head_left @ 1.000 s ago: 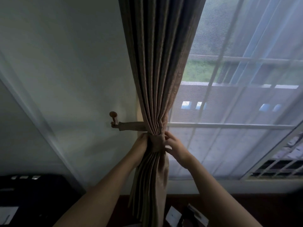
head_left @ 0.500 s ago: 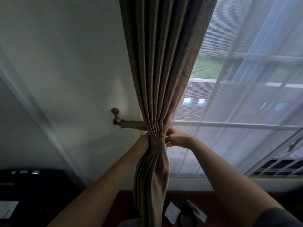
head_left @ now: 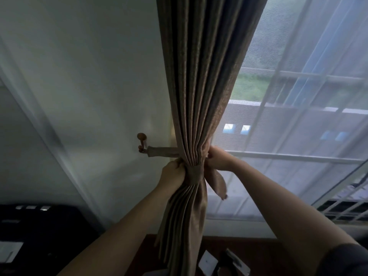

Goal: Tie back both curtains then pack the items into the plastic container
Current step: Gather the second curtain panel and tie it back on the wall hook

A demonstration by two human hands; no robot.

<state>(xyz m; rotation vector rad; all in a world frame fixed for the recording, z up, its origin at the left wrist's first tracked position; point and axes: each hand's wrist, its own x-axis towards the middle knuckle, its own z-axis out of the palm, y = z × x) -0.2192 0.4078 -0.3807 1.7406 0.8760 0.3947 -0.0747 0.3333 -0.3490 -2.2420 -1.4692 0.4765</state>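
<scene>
I found no legible text. The pale tags (head_left: pixel 29 207) on the black unit (head_left: pixel 51 236) and the marks on the white card (head_left: pixel 208 262) were too small and blurred for me to read.

Dim room, backlit by window (head_left: pixel 298 116); wide-angle bending at edges; slight motion blur.

My two hands are bare, the left hand (head_left: pixel 172 174) and the right hand (head_left: pixel 218 160) alike, and so are both wrists. My left forearm (head_left: pixel 119 236) shows uncovered all the way to the bottom edge of the view. My right forearm (head_left: pixel 288 206) is uncovered too, up to a dark grey sleeve (head_left: pixel 344 259) of plain, smooth cloth, whose rounded hem shows in the lower right corner.
</scene>
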